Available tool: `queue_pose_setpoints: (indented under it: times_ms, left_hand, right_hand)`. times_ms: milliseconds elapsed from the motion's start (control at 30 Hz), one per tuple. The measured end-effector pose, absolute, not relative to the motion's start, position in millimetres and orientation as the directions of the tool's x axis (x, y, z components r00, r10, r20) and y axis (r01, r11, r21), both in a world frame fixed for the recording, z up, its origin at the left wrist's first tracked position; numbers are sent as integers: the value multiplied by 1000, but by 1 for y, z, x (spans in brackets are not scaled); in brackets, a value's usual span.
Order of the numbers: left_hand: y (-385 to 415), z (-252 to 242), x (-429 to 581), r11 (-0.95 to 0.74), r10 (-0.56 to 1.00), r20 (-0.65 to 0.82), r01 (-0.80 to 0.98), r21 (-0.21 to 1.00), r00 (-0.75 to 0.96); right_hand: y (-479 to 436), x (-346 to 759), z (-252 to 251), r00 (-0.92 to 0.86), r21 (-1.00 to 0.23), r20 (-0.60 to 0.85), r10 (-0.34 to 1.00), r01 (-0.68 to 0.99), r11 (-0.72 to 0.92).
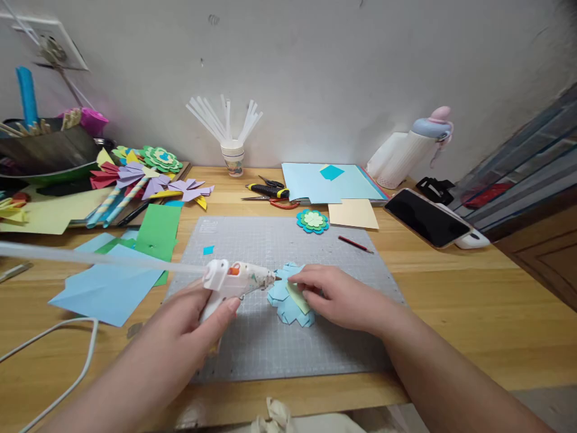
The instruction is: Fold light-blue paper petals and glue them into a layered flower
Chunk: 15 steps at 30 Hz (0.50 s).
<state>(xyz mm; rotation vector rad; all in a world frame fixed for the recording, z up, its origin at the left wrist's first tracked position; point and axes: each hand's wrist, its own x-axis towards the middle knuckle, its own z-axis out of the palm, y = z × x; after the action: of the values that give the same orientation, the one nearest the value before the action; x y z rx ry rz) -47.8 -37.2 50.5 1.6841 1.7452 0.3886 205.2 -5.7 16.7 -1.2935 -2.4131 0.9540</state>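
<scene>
My left hand [205,316] is closed round the grip of a white hot glue gun [238,278]. A clear glue stick [99,257] runs out of its back to the left. Its nozzle points right at a light blue paper flower [285,300] lying on the grey cutting mat [270,343]. My right hand [338,297] rests on the flower. Its fingers pinch a pale green paper layer [297,296] on top of the flower.
A finished blue and green paper flower [312,221], a red pencil [355,243], scissors [269,191], a cup of white sticks [233,157], coloured paper sheets [112,282], a phone [426,218] and a bottle [412,150] lie about the wooden desk. A white cable [58,355] loops at the left.
</scene>
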Motion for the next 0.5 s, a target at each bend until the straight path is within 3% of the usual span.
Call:
queue_pose_setpoints:
  times_ms: [167,333,500]
  left_hand:
    - [-46,36,-59,302,913,-407,607,735,39]
    - [-47,21,-67,376,900,-434,438,817,37]
    - [-47,19,-65,373,903,-426,397,839,52]
  right_hand:
    - [-23,205,29,-556,-522,-51,829,723,453]
    - [-35,205,17,-554,-339,-18,832,787,516]
    - [-41,206,0,-554,-282,-41,832,805,522]
